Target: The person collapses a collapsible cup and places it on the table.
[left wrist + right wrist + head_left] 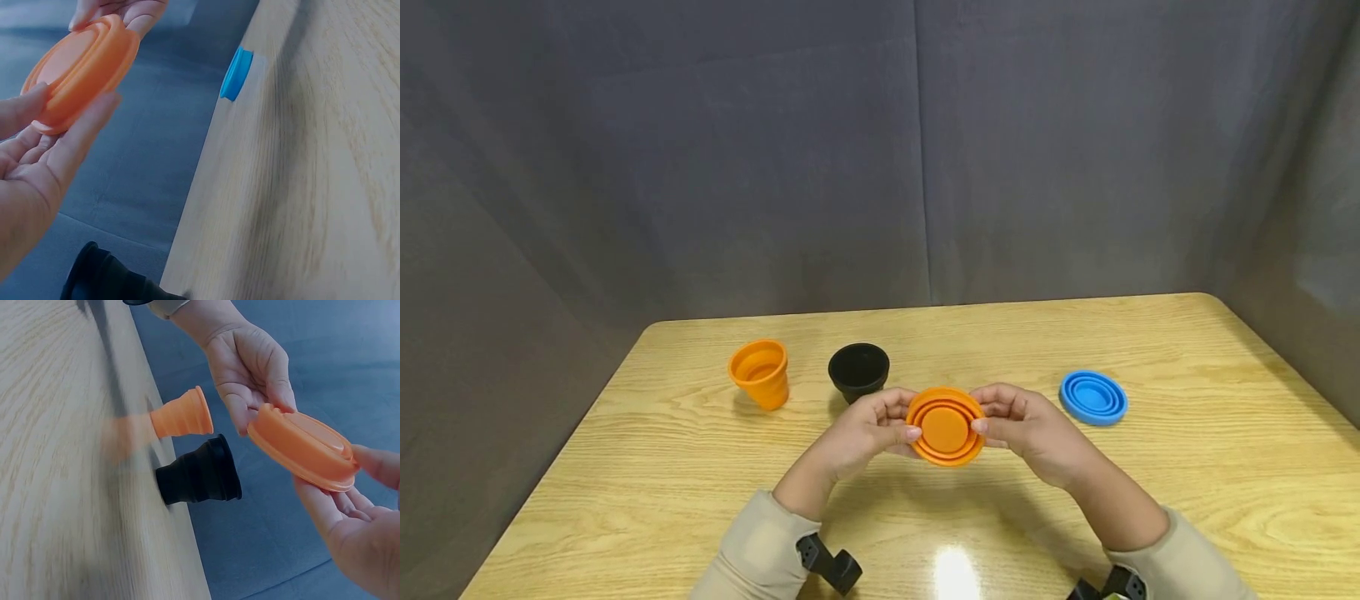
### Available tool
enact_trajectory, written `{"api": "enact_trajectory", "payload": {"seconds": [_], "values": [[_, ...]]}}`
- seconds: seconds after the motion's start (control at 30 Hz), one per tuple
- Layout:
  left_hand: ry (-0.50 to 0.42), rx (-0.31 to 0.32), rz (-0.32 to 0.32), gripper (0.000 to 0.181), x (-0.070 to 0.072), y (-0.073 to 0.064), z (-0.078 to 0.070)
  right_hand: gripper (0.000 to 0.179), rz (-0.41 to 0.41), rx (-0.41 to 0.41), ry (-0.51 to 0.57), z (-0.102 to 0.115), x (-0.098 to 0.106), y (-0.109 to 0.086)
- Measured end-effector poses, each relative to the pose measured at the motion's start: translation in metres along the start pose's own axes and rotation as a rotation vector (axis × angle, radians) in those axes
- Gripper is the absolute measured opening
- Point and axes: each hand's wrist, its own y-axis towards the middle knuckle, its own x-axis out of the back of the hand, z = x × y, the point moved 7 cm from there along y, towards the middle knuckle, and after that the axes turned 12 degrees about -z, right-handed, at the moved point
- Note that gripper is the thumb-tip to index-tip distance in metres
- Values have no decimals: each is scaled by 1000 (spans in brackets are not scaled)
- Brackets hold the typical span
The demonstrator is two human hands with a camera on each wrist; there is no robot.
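Both hands hold a flattened orange collapsible cup (945, 428) up over the table, its concentric rings facing the head camera. My left hand (867, 433) pinches its left edge, thumb on the near face and fingers behind. At the opposite edge my right hand (1033, 435) grips it the same way; in the right wrist view the cup (303, 447) shows edge-on between the hands. Just beyond my left hand stands an expanded black cup (858, 369), its lower part partly covered by that hand. A flat blue collapsible cup (1093, 397) lies to the right of my right hand.
An expanded orange cup (760, 373) stands at the left, beside the black one. Everything is on a wooden table (625, 500) with a grey curtain (775, 167) behind its far edge. Dark camera mounts (829, 564) sit at both wrists.
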Motion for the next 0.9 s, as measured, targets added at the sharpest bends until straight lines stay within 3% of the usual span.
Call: {"api": "enact_trajectory", "payload": {"seconds": [0.4,0.63,0.73,0.9], "values": [[69,-59,-169,31,9,4,-3,32,-100,-90,-59,-6,4,4],[26,-115,-207,28,9,6,-6,37,-120,-156,-1,-12,4,5],[22,-114,-203,28,9,7,-6,36,-113,-181,34,-14,4,5],[48,-54,-234,31,10,7,-3,40,-149,-183,21,-16,7,3]]}}
